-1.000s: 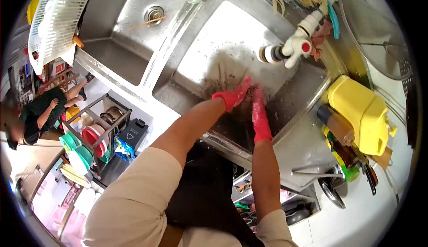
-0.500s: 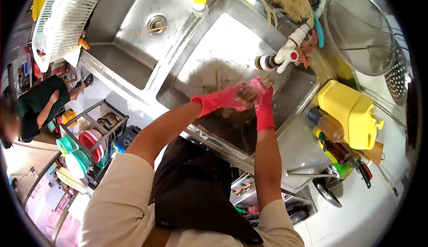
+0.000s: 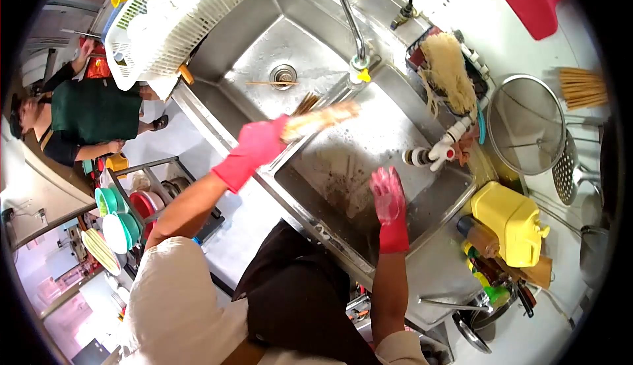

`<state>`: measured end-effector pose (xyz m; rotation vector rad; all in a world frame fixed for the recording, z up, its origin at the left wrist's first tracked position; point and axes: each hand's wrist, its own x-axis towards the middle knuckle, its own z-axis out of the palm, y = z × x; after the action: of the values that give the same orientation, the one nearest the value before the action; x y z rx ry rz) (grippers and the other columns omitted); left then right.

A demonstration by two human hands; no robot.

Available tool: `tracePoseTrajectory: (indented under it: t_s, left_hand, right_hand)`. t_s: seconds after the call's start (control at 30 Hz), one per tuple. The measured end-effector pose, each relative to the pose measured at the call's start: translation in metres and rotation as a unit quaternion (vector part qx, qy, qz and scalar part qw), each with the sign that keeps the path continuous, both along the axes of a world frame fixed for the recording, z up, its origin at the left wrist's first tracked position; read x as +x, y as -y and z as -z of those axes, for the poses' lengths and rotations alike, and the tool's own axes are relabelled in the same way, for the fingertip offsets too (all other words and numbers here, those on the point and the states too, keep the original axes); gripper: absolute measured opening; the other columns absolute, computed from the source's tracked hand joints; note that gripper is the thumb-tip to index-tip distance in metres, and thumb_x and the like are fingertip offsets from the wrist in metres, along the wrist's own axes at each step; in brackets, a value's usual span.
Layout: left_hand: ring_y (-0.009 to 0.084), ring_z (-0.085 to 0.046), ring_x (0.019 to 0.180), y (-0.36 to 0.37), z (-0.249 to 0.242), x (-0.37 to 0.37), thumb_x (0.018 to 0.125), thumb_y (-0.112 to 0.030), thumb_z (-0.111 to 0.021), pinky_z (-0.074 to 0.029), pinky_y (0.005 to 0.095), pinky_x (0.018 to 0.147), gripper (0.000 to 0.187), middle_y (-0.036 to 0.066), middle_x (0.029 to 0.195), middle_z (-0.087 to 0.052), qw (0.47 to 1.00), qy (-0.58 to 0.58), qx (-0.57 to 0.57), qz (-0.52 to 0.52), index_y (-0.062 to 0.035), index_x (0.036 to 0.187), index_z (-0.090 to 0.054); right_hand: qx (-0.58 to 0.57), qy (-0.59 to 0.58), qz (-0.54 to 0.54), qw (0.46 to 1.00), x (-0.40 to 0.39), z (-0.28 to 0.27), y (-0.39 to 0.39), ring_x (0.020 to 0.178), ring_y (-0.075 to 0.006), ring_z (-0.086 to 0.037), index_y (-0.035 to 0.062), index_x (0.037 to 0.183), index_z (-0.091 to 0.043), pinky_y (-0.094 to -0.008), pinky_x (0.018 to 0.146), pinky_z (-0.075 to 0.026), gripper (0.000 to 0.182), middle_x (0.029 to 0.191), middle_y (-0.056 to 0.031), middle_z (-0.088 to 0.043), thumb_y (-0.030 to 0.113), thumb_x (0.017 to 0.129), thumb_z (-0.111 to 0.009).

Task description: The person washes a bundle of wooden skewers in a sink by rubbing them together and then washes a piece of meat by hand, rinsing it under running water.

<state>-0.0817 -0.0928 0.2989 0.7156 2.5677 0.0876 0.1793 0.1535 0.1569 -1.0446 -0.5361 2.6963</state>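
Note:
My left hand (image 3: 260, 144), in a red rubber glove, is closed around a bamboo brush (image 3: 323, 121), a bundle of thin brown strips smeared by motion. It is held over the divider between the two sink basins. My right hand (image 3: 389, 197), gloved in red and wet, is over the right basin (image 3: 343, 160) with its fingers stretched out and nothing in them. Dark specks and dirty water marks show on that basin's floor. In the left basin (image 3: 264, 75) a thin stick (image 3: 270, 83) lies across the drain.
A white basket (image 3: 178, 25) of dishes stands at the upper left. A white valve (image 3: 438, 157) juts over the right basin. Along the right are a strainer (image 3: 527, 124), a yellow jug (image 3: 508, 223) and bottles. Another person (image 3: 92, 118) stands at the left near a rack.
My hands have parted. The left has carried the bamboo brush left and up to the divider; the right has let go and opened over the right basin. The camera view has shifted.

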Motion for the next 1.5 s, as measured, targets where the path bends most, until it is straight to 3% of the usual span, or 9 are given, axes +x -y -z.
tracePoseTrajectory:
  t_s: [0.4,0.53,0.63,0.7,0.77,0.83,1.07,1.17,1.5]
  left_hand:
    - [0.0338,-0.059,0.103,0.051,0.222,-0.063,0.078,-0.036,-0.070,-0.046,0.0422,0.085,0.073,0.022,0.117,-0.058,0.957,0.203,0.087,-0.187,-0.0081,0.136,-0.036]
    - [0.0269,-0.057,0.106,0.074,0.278,-0.089,0.081,-0.034,-0.068,-0.046,0.0354,0.086,0.076,0.017,0.122,-0.057,0.747,0.521,0.126,-0.393,-0.0121,0.143,-0.029]
    - [0.0245,-0.064,0.092,0.037,0.164,-0.083,0.086,-0.033,-0.062,-0.047,0.0334,0.082,0.045,0.014,0.102,-0.067,0.968,0.183,0.082,-0.148,-0.0060,0.121,-0.055]
    - [0.0242,-0.064,0.090,0.024,0.127,-0.076,0.087,-0.029,-0.061,-0.047,0.0330,0.080,0.037,0.013,0.101,-0.067,0.992,0.004,0.102,-0.074,-0.0058,0.116,-0.058]
    - [0.0267,-0.064,0.090,-0.004,0.083,-0.055,0.089,-0.016,-0.056,-0.047,0.0326,0.081,0.022,0.013,0.099,-0.067,0.913,-0.122,0.380,-0.085,-0.0054,0.108,-0.062]
    - [0.0179,-0.064,0.094,-0.033,0.029,-0.014,0.091,-0.001,-0.050,-0.048,0.0278,0.081,0.021,0.010,0.103,-0.067,0.905,-0.112,0.407,-0.052,-0.0027,0.108,-0.062]
    - [0.0271,-0.061,0.105,-0.069,0.106,0.072,0.088,-0.007,-0.053,-0.048,0.0335,0.089,0.026,0.012,0.112,-0.064,0.954,0.154,0.250,-0.064,-0.0093,0.112,-0.062]
    - [0.0299,-0.059,0.106,-0.056,0.194,0.086,0.086,-0.010,-0.052,-0.047,0.0366,0.091,0.028,0.012,0.113,-0.063,0.975,0.107,0.180,0.073,-0.0096,0.112,-0.062]
    - [0.0349,-0.061,0.102,-0.049,0.210,0.108,0.079,-0.016,-0.056,-0.050,0.0435,0.084,0.029,0.017,0.110,-0.063,0.888,0.363,-0.154,0.237,-0.0096,0.106,-0.066]
  right_hand:
    - [0.127,0.289,-0.156,0.936,0.045,0.053,-0.011,0.099,-0.0254,-0.058,0.0089,0.125,-0.051,-0.0420,0.087,-0.044,0.051,0.117,-0.0120,-0.058,0.038,0.084,-0.063]
    - [0.157,0.380,-0.127,0.903,0.066,0.101,-0.017,0.088,-0.0196,-0.058,0.0124,0.112,-0.059,-0.0355,0.073,-0.044,0.036,0.102,-0.0045,-0.062,0.034,0.083,-0.061]
    - [0.230,0.390,-0.175,0.875,0.077,0.134,-0.032,0.080,-0.0176,-0.058,0.0122,0.107,-0.061,-0.0308,0.066,-0.044,0.030,0.091,-0.0025,-0.061,0.029,0.082,-0.062]
    - [0.509,0.270,-0.267,0.772,0.092,0.200,-0.042,0.068,-0.0142,-0.055,0.0114,0.100,-0.063,-0.0276,0.058,-0.043,0.026,0.078,-0.0014,-0.058,0.027,0.079,-0.065]
    - [0.897,0.120,-0.286,0.315,0.047,0.168,-0.042,0.063,-0.0145,-0.055,0.0062,0.097,-0.063,-0.0318,0.057,-0.046,0.025,0.073,-0.0041,-0.059,0.022,0.078,-0.067]
    - [0.474,0.346,-0.203,0.784,0.013,0.228,-0.010,0.075,-0.0216,-0.062,0.0007,0.100,-0.061,-0.0370,0.067,-0.050,0.028,0.080,-0.0107,-0.063,0.016,0.078,-0.066]
    - [0.603,0.230,-0.561,0.518,-0.071,0.127,0.088,0.108,-0.0369,-0.056,0.0000,0.113,-0.056,-0.0412,0.087,-0.047,0.037,0.116,-0.0259,-0.058,0.018,0.081,-0.058]
    - [0.483,0.162,-0.465,0.724,-0.026,0.185,0.125,0.102,-0.0385,-0.059,0.0044,0.117,-0.055,-0.0445,0.087,-0.046,0.040,0.109,-0.0224,-0.062,0.010,0.078,-0.060]
    - [0.448,0.048,-0.647,0.615,0.020,0.137,0.085,0.099,-0.0378,-0.060,0.0108,0.116,-0.057,-0.0463,0.080,-0.048,0.051,0.108,-0.0211,-0.062,0.025,0.068,-0.067]
